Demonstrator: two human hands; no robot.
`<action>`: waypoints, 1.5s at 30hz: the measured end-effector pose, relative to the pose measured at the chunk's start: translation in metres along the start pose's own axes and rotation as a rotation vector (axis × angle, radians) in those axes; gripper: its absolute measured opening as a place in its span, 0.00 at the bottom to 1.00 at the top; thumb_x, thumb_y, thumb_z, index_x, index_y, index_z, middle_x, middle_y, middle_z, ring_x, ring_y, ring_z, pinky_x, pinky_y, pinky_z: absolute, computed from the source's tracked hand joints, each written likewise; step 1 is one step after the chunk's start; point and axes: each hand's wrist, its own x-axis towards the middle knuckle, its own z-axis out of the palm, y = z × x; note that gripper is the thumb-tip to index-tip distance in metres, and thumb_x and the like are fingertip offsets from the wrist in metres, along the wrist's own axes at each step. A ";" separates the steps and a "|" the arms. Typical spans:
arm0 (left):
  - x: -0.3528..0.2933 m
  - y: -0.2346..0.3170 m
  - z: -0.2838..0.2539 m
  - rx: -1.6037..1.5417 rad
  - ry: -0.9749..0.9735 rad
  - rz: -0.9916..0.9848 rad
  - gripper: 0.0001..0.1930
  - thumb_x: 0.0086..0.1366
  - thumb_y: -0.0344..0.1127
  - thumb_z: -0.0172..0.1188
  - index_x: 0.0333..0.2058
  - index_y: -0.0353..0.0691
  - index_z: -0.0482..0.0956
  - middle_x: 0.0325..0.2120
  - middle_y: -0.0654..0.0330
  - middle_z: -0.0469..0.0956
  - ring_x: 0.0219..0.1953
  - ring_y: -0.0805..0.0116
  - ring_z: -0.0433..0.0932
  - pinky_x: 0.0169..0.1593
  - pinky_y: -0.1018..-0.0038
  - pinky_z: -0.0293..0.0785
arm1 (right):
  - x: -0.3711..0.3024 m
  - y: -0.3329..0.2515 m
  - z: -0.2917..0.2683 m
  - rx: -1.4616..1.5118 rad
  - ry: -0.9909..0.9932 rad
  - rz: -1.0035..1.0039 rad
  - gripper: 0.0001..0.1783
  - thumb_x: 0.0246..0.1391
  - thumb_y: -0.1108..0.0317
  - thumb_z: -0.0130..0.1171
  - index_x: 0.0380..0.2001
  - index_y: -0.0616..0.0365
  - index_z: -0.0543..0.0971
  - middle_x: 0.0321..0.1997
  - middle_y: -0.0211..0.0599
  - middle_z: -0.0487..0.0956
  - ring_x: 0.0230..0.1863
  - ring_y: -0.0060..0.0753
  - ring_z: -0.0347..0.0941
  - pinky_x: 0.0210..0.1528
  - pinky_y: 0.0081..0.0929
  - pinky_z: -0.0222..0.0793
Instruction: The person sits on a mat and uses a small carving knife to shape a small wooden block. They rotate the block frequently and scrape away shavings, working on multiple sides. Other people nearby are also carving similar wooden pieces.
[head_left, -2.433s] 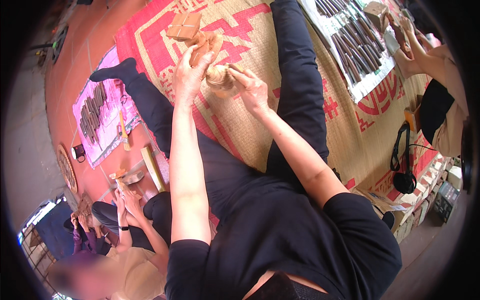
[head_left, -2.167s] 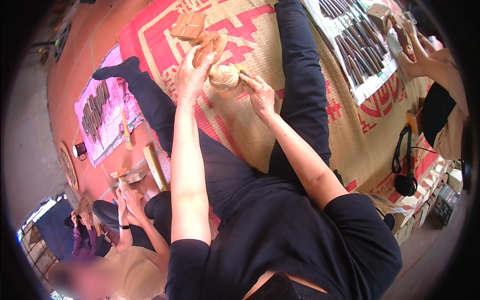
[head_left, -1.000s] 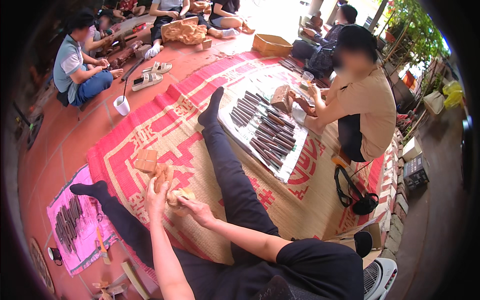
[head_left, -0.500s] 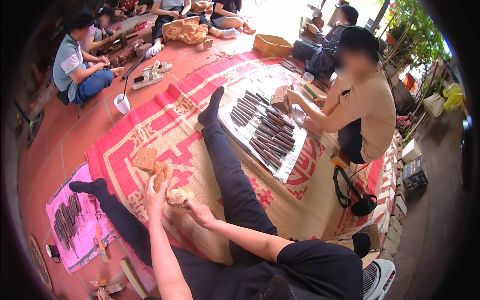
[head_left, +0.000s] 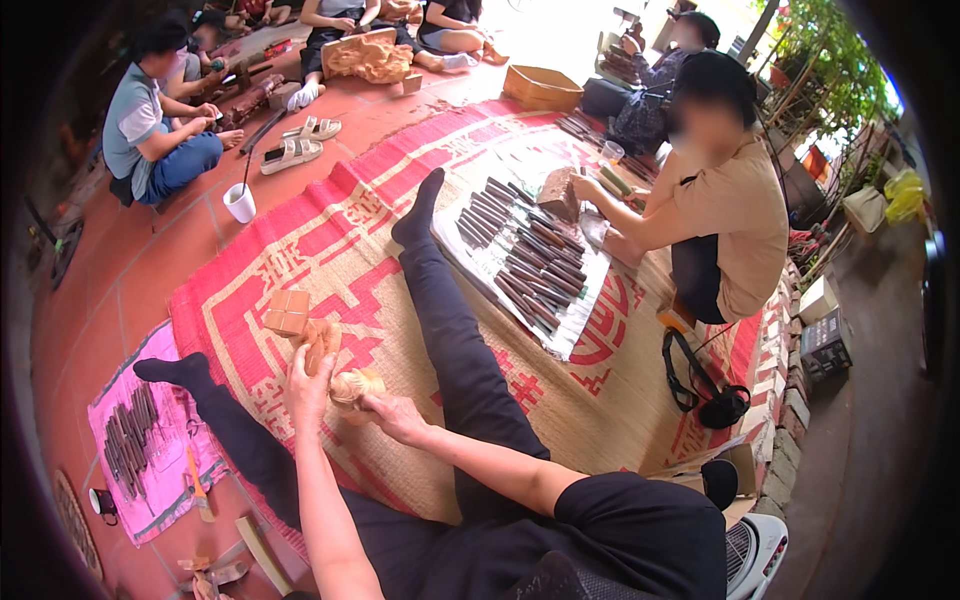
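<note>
My left hand is closed around a brown wood carving, fingers on its near part. A squared wooden block adjoins its far end. My right hand is closed at the near edge of a round, pale wooden piece with a ringed surface. This piece lies close beside my left hand; I cannot tell whether it is joined to the carving. Both hands are above the mat, between my outstretched legs. My fingers hide parts of both wooden things.
A red and tan woven mat lies beneath me. Several dark-handled tools rest on a white cloth, others on a pink cloth. At right a person holds a wooden block. A white cup stands on tiles.
The view has shifted slightly. Both hands keep their hold on the wooden things, with hardly any movement. The person at right has moved their hands a little.
</note>
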 end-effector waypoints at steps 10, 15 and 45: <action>-0.001 0.002 -0.003 -0.072 -0.007 -0.041 0.35 0.59 0.60 0.59 0.58 0.42 0.71 0.52 0.46 0.76 0.56 0.53 0.74 0.58 0.64 0.67 | 0.000 0.003 0.001 0.007 0.005 -0.105 0.12 0.55 0.71 0.54 0.43 0.53 0.73 0.39 0.41 0.79 0.42 0.47 0.77 0.41 0.39 0.74; 0.000 -0.001 -0.001 -0.037 -0.014 -0.065 0.35 0.58 0.61 0.60 0.58 0.45 0.71 0.53 0.48 0.76 0.56 0.53 0.74 0.57 0.63 0.67 | 0.010 -0.017 -0.006 0.040 0.069 -0.082 0.10 0.55 0.70 0.54 0.42 0.53 0.73 0.39 0.41 0.78 0.42 0.44 0.77 0.41 0.38 0.73; -0.004 0.005 0.005 0.056 0.012 -0.032 0.35 0.59 0.60 0.59 0.58 0.44 0.71 0.53 0.48 0.76 0.55 0.53 0.75 0.57 0.62 0.68 | 0.019 -0.016 -0.005 -0.129 -0.001 -0.403 0.10 0.52 0.71 0.55 0.39 0.50 0.76 0.36 0.35 0.74 0.39 0.41 0.76 0.39 0.36 0.73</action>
